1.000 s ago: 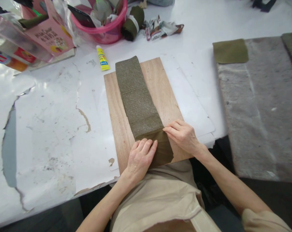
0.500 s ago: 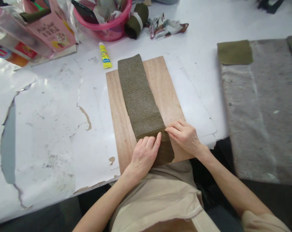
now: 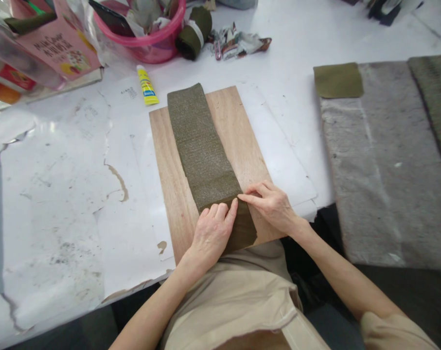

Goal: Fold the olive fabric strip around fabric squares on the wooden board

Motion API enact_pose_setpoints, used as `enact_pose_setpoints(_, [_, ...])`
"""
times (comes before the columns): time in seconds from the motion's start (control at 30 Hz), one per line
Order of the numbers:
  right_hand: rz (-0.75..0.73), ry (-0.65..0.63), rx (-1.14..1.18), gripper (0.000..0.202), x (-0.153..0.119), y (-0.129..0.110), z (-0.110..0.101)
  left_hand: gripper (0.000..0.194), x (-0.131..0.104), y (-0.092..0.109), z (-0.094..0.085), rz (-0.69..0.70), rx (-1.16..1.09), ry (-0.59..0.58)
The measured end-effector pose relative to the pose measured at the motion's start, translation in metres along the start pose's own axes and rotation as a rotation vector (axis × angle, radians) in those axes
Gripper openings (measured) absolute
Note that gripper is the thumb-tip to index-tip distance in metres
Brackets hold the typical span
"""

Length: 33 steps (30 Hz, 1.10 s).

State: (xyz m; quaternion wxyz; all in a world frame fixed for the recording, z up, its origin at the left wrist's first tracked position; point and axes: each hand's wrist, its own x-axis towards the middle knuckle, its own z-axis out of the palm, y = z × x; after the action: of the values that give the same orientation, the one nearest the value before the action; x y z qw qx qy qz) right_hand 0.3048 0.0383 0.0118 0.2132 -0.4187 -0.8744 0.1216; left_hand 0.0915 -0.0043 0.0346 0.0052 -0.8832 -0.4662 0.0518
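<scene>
A long olive fabric strip (image 3: pixel 202 141) lies lengthwise on a thin wooden board (image 3: pixel 238 126). Its far part looks coarse and speckled; the near part is smooth and darker, with a crosswise fold edge between them. My left hand (image 3: pixel 215 231) is closed on the near part, fingers bent along that edge and one fingertip at its right end. From the right, my right hand (image 3: pixel 269 204) pinches the strip's edge at the same corner, its fingertips almost touching the left ones. My left fingers hide some of the fold.
A yellow glue tube (image 3: pixel 147 86) lies beyond the board. Behind it stand a pink basket (image 3: pixel 143 46) of odds and ends, a rolled olive cloth (image 3: pixel 195 34) and crumpled wrappers (image 3: pixel 238 43). On the right, a grey fabric-covered panel (image 3: pixel 384 170) reaches past the table edge.
The whole scene has shifted slightly left in view. Both hands stay at the fold corner, and the right fingers look slightly more stretched out.
</scene>
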Motion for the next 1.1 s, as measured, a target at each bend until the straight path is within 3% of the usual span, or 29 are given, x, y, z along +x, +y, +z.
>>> enact_pose_setpoints(0.33, [-0.032,-0.051,-0.085,0.035,-0.016,0.008,-0.003,0.039,-0.01,-0.002,0.007,-0.078,0.025,0.097])
enact_pose_setpoints(0.57, [0.155,0.093,0.078,0.022,-0.006,-0.011,-0.012,0.027,-0.032,-0.013,0.013,-0.081,-0.145,0.255])
enact_pose_setpoints(0.77, [0.09,-0.132,-0.047,0.01,0.028,-0.037,-0.007,0.017,-0.039,-0.016,0.014,-0.106,-0.271,0.319])
enact_pose_setpoints(0.93, [0.149,-0.298,-0.039,0.011,0.047,-0.037,-0.01,0.016,-0.042,-0.019,0.017,-0.151,-0.349,0.34])
enact_pose_setpoints(1.1, [0.137,-0.29,0.063,0.013,0.049,-0.035,-0.016,0.024,-0.035,-0.023,0.01,-0.193,-0.413,0.39])
